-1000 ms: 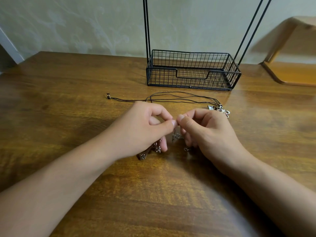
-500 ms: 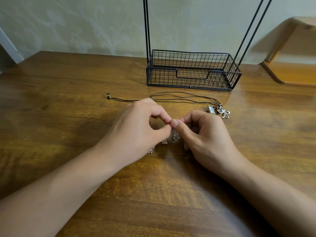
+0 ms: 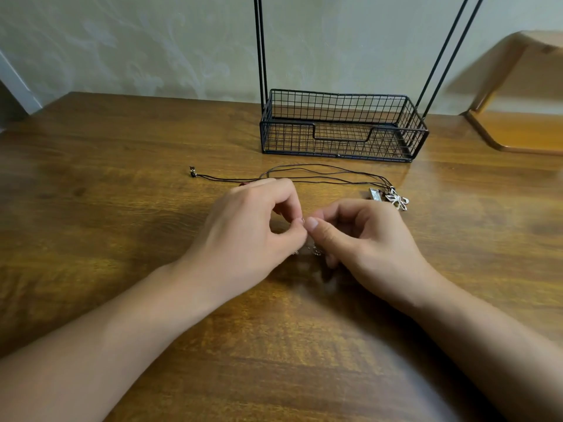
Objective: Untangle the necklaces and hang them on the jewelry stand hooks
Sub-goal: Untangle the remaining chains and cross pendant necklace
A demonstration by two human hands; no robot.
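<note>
My left hand (image 3: 256, 229) and right hand (image 3: 362, 239) pinched tiny silver chain (image 3: 316, 250), fingers closed tight, low over desk (image 3: 122, 208), picking knot. Black cords (image 3: 320, 175) waited near stand (image 3: 341, 126).

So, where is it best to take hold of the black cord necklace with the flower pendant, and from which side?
Probably pinch the black cord necklace on its bare cords behind the hands, coming from above. There the strands lie flat, nearly parallel and free on the table. At the flower pendant they bunch with a rectangular pendant, so a pull there may tighten the tangle.
</note>
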